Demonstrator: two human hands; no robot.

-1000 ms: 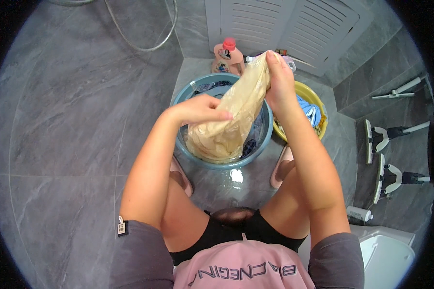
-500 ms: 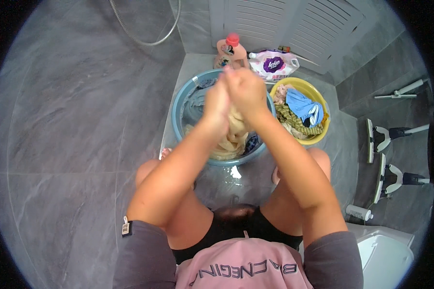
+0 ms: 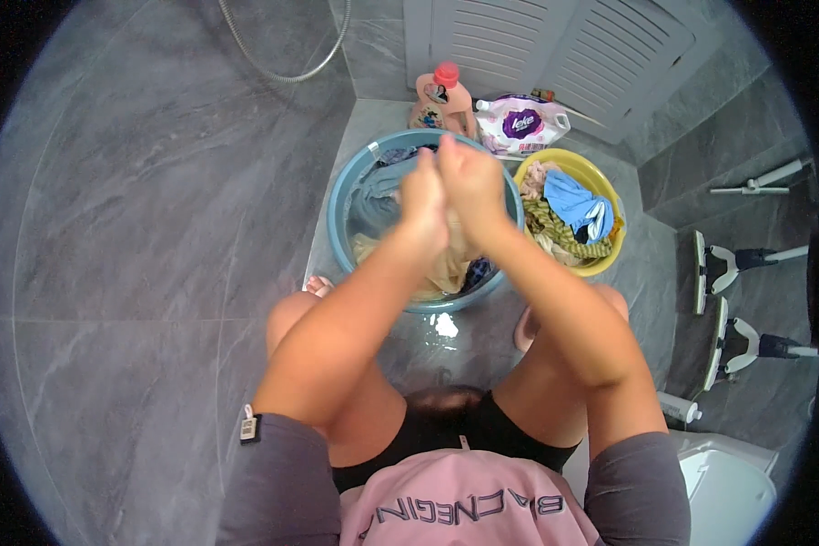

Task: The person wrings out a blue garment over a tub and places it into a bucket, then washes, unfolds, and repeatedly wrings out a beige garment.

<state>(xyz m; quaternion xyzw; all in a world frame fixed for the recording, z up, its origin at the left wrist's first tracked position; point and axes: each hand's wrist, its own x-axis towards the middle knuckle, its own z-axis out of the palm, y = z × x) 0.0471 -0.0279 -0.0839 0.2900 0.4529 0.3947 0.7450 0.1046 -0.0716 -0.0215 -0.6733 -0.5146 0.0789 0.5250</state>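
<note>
My left hand (image 3: 423, 205) and my right hand (image 3: 473, 187) are pressed together above a round blue basin (image 3: 336, 214). Both are closed on a cream-coloured cloth garment (image 3: 446, 273), which hangs down between the wrists into the basin. Motion blurs the fingers, and the gripped part of the cloth is hidden. Around it in the basin lie a blue-grey garment (image 3: 378, 196) in water and a dark patterned cloth (image 3: 479, 270).
A yellow basin (image 3: 584, 165) of clothes stands at the right. Behind are a pink bottle with a red cap (image 3: 445, 100) and a white-and-purple detergent pouch (image 3: 523, 125). Mops (image 3: 737, 267) lean at the right wall; a shower hose (image 3: 287, 77) hangs at the back.
My hands have shifted slightly against each other and a little to the right in the picture, still gripping the cream garment. The whole view has also moved slightly.
</note>
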